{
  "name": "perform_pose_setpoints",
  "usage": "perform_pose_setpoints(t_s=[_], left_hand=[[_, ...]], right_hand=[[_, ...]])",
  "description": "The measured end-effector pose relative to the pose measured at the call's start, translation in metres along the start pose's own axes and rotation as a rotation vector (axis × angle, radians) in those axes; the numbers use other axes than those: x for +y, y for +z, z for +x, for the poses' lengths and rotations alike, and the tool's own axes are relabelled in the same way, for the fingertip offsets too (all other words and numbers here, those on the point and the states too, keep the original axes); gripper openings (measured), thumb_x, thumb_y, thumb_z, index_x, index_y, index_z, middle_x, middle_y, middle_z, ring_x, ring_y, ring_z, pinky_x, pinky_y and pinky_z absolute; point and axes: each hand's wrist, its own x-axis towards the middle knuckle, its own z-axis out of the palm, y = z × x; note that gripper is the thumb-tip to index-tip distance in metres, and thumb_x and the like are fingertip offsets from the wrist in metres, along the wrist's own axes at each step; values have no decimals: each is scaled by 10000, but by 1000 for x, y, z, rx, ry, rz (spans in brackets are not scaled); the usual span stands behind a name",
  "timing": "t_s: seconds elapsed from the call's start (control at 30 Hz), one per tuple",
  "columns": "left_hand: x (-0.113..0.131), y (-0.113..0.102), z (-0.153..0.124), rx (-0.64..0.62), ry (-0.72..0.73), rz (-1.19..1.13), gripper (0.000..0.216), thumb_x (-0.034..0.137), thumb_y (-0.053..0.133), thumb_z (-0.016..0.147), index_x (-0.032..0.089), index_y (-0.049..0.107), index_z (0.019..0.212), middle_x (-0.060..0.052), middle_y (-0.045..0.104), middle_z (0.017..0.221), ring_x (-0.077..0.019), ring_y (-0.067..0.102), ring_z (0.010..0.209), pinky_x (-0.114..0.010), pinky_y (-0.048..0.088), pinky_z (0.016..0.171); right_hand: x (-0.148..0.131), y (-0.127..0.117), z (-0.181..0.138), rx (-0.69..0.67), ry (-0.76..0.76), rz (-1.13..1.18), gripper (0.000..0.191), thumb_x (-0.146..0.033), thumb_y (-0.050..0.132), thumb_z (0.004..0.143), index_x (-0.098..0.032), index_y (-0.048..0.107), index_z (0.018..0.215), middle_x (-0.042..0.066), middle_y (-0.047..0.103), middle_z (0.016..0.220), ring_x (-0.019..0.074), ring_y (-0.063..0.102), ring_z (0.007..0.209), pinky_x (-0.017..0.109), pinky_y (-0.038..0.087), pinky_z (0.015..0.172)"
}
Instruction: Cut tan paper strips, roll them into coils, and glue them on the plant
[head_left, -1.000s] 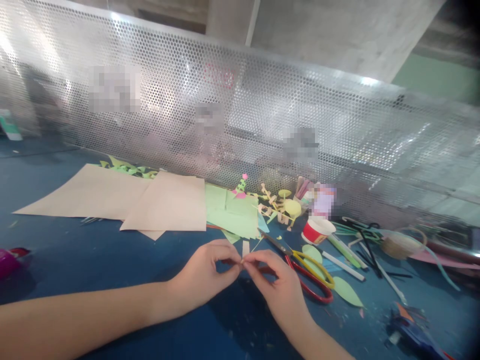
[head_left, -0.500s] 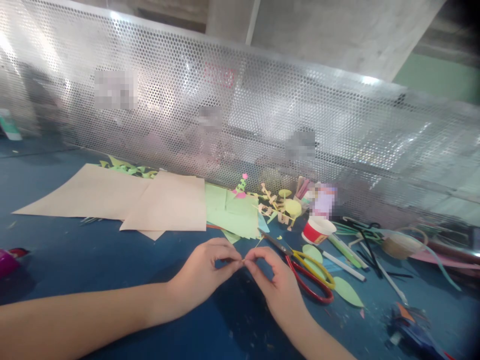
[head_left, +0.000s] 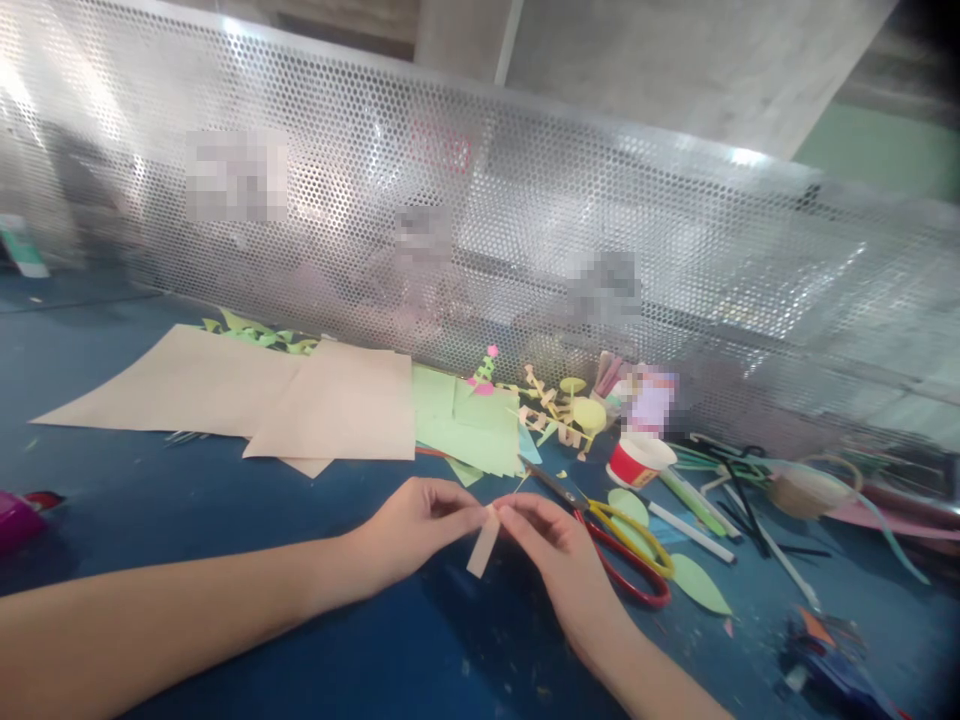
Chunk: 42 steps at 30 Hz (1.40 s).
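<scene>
A short pale paper strip (head_left: 482,548) hangs from between my fingertips, low over the blue table. My left hand (head_left: 424,525) pinches its top end from the left, and my right hand (head_left: 551,535) pinches the same end from the right. The fingertips nearly meet, so that end is mostly hidden. Just beyond my right hand lie scissors (head_left: 630,555) with one yellow and one red handle loop. A light green paper leaf (head_left: 701,584) rests to the right of them.
Pale paper sheets (head_left: 337,405) and green sheets (head_left: 484,425) lie behind my hands. A red and white paper cup (head_left: 639,460) stands at the right, near white pens (head_left: 694,530). A perforated metal screen (head_left: 330,220) runs along the back. Something purple (head_left: 21,520) is at the left.
The paper strip now hangs down in plain view below my fingertips, where before only a tiny bit showed between them. Both hands have stayed in nearly the same place.
</scene>
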Motion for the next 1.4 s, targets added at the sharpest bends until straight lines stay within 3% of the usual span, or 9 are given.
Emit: perform_pose_setpoints(t_s=[0.17,0.27,0.37,0.83,1.13,1.4], left_hand=[[-3,0,1,60,-55,-153,291,415,584,755,140,677,776,-28,661,738,-151,575,735,-259,425,714],[-2,0,1,51,-45,-181,281,404,588,756,138,680,761,-26,659,718,-142,570,712,-249,419,696],[-1,0,1,44,-38,-176,274,399,588,756,142,682,756,-28,665,727,-149,577,724,-257,421,704],[-4,0,1,1,48,-92,214,353,593,759,161,688,755,-11,619,770,-131,543,713,-240,415,678],[7,0,-4,-10,199,100,214,345,545,802,183,684,805,-32,611,828,-140,554,760,-253,440,702],[4,5,-5,105,246,178,155,288,555,800,184,663,760,-18,589,773,-130,539,725,-251,436,680]], right_hand=[[-1,1,-1,14,-197,-173,196,-302,580,779,-199,584,945,42,615,894,188,583,861,329,490,791],[0,2,-3,47,-352,-309,156,-229,587,767,-212,574,921,38,572,884,169,543,808,317,496,746],[1,2,-6,40,-416,-388,95,-216,597,761,-223,602,855,51,557,933,173,538,797,326,493,727],[-3,2,-5,55,-351,-276,71,-264,574,791,-196,564,774,30,566,808,164,564,776,286,497,711],[-5,4,-6,45,-242,-181,171,-321,582,781,-207,516,891,3,531,773,141,547,726,246,481,683],[0,2,-4,-10,-176,-128,181,-345,574,783,-216,572,910,0,569,781,145,557,742,249,477,694]])
